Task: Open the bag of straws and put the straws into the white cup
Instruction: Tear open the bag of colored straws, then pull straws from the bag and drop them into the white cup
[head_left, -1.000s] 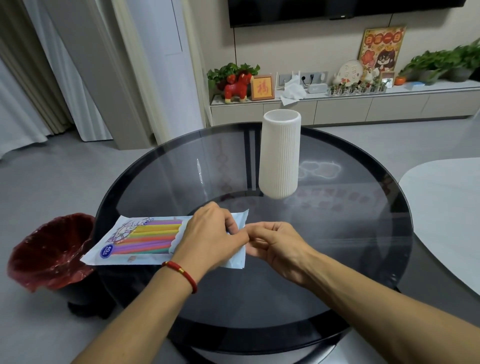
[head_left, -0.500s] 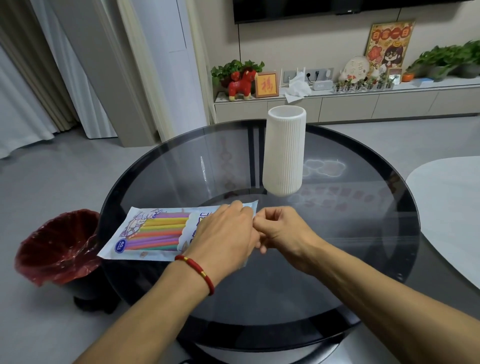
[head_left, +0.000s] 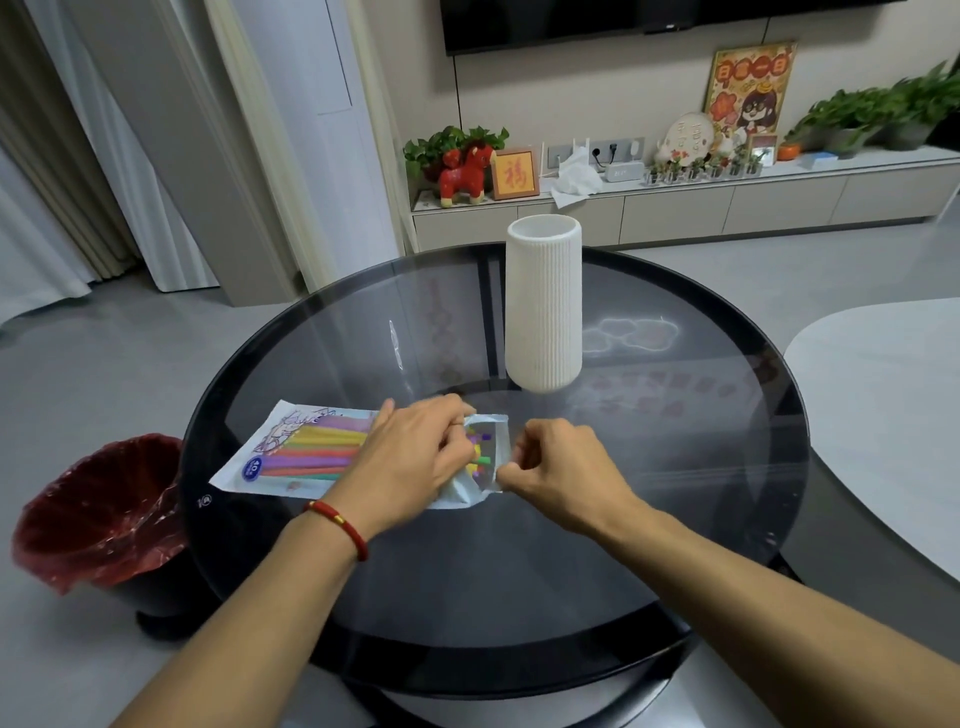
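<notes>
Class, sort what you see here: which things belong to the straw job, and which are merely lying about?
Belonging to the job:
printed plastic bag of coloured straws
tall white ribbed cup
left hand
right hand

Merely about:
red-lined waste bin
round dark glass table
red toy horse
crumpled white tissue

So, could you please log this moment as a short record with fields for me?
surface: round dark glass table
bag of straws: flat on the table, right end pulled open, coloured straw ends showing
left hand: pinches the bag's open end
right hand: pinches the bag's right edge
white cup: upright behind the bag, apart from it
straws in cup: none visible
floor, left: red-lined bin
</notes>
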